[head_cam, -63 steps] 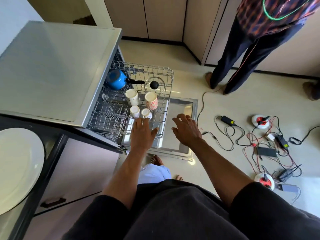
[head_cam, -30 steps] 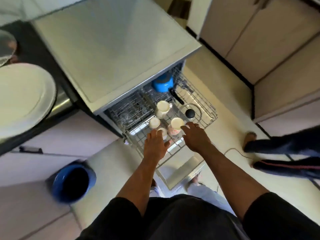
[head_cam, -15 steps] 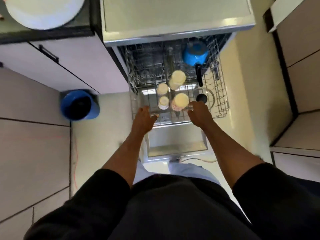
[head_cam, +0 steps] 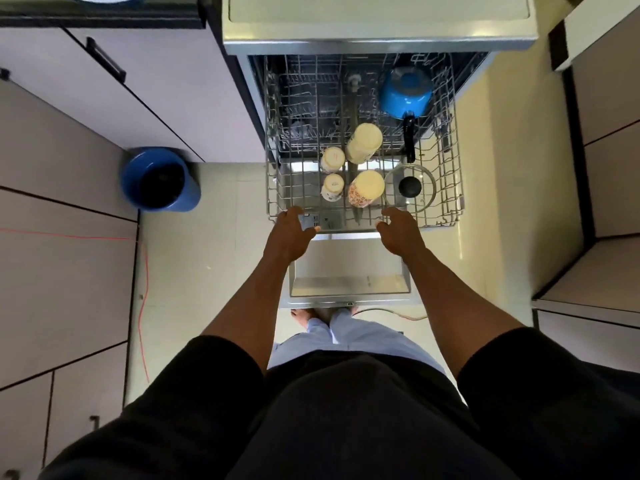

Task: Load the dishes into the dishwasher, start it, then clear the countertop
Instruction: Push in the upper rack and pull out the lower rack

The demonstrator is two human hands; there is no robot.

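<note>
Steel-wire rack (head_cam: pixel 450 188), stiff, probably heavy with fragile cups (head_cam: pixel 366 186), glass lid (head_cam: pixel 426 199) and blue pan (head_cam: pixel 405 91), stands drawn out of the dishwasher (head_cam: pixel 377 32) — left hand (head_cam: pixel 291 233) and right hand (head_cam: pixel 401 233) at its front rail, fingers loosely curved, gripping or pushing I cannot tell — hold there, evenly.

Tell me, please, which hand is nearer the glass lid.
Right. The right hand is just in front of the lid; the left hand is farther left, beyond the cups.
</note>
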